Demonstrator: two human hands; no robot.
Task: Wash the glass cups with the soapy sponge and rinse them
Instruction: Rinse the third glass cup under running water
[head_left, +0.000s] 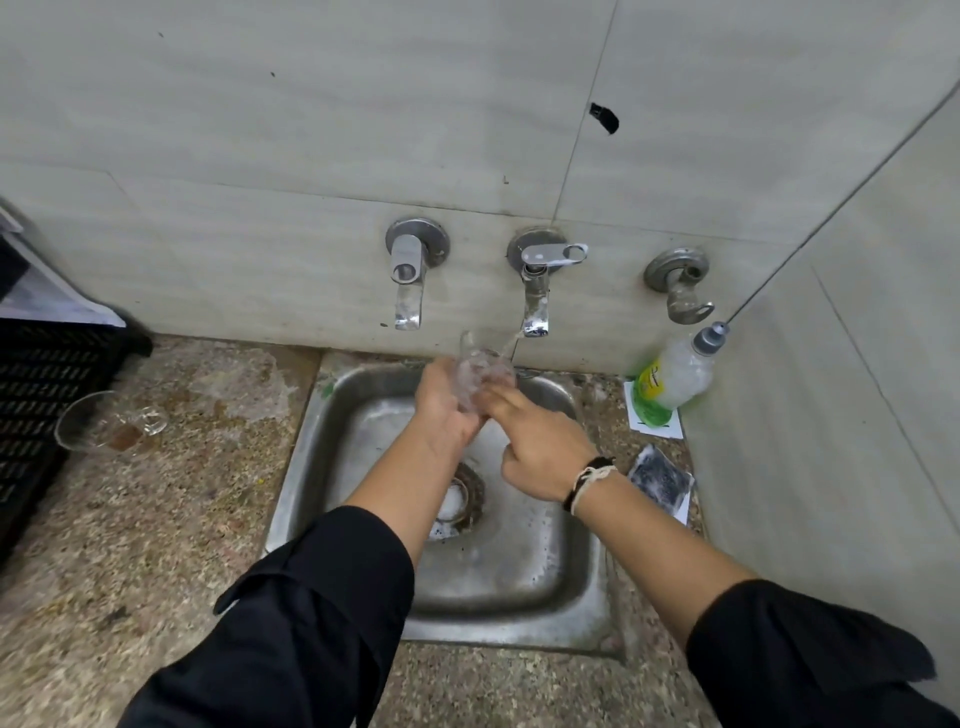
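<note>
Basin (519, 566): you have open room below both hands.
Left counter (208, 415): a lying cup (106, 423) and crate (36, 395) block you.
Right: bottle (672, 376), scrubber (661, 480), wall close.

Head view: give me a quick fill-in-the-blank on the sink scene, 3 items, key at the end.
1. Water runs from the ____ of the three wall taps.
2. Both hands, left hand and right hand, hold a glass cup over the ____.
3. Another glass cup lies on its ____ on the counter, left of the sink.

Missing words: middle; sink; side
</note>
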